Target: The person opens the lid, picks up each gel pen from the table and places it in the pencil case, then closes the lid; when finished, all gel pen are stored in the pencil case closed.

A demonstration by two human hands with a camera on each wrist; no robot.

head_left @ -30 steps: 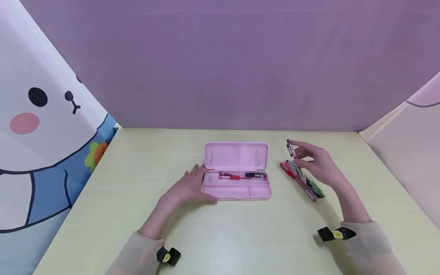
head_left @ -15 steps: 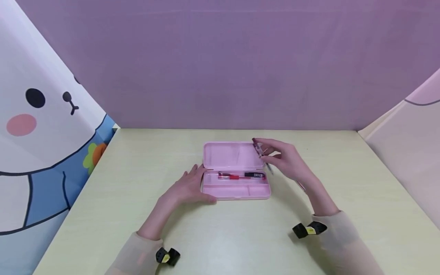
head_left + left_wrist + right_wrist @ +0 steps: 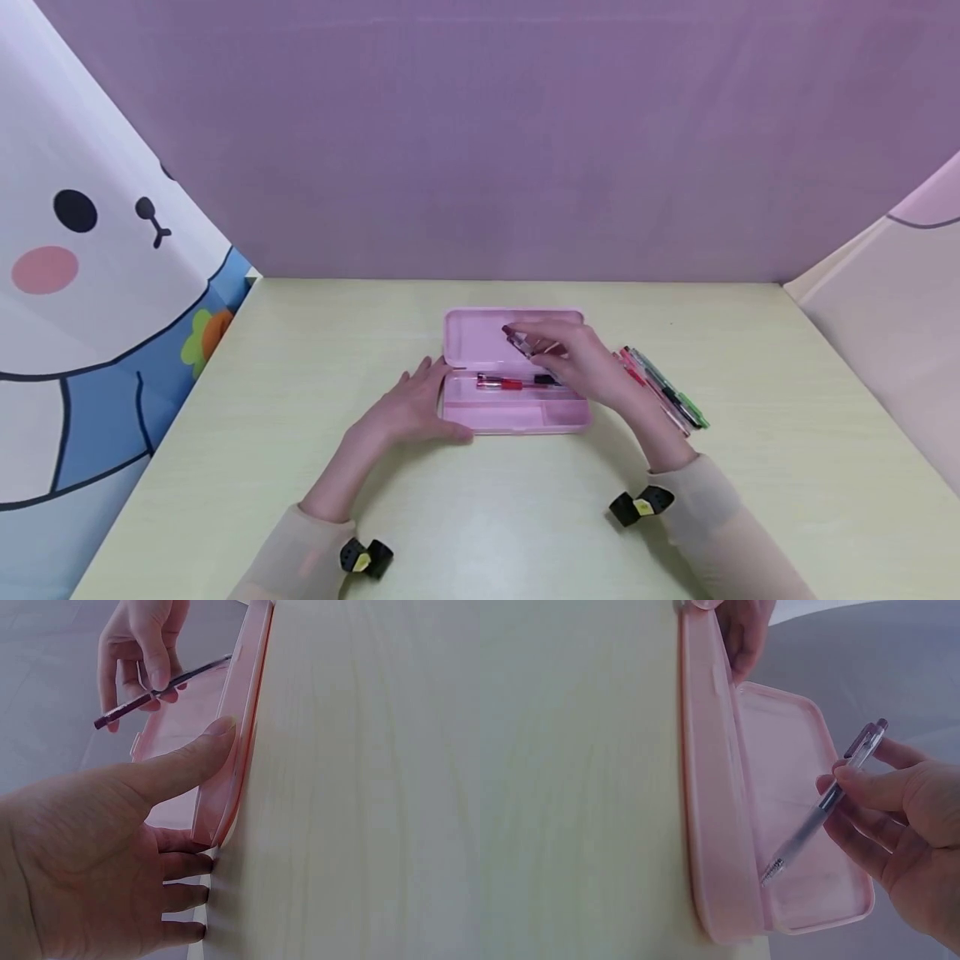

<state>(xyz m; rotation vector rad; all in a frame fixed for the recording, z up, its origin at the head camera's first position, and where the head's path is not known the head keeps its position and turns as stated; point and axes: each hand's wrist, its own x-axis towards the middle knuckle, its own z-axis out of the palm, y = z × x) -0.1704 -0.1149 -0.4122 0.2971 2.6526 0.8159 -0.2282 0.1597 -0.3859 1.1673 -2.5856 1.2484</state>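
A pink pencil case (image 3: pixel 491 415) lies opened on the table, its lid (image 3: pixel 480 340) folded back. My left hand (image 3: pixel 416 408) holds its left end, thumb against the front wall and fingers at the side. Over the case, my right hand (image 3: pixel 581 360) pinches a clear-barrelled pen (image 3: pixel 810 817) with a dark maroon clip and button. The pen hangs tilted, and in the right wrist view its tip points down toward the case. In the rear compartment lie a red pen (image 3: pixel 512 384) and a black-capped pen (image 3: pixel 546 380), the latter partly hidden by my right hand.
Right of the case, several pens (image 3: pixel 671 398) lie in a loose bundle, with red, black and green ones among them; my right forearm covers part of it. The pale table (image 3: pixel 337 325) meets a purple backdrop (image 3: pixel 480 167) behind.
My right hand has carried the clear-barrelled pen leftward from above the loose bundle to over the pencil case. My left hand has stayed at the case's left end.
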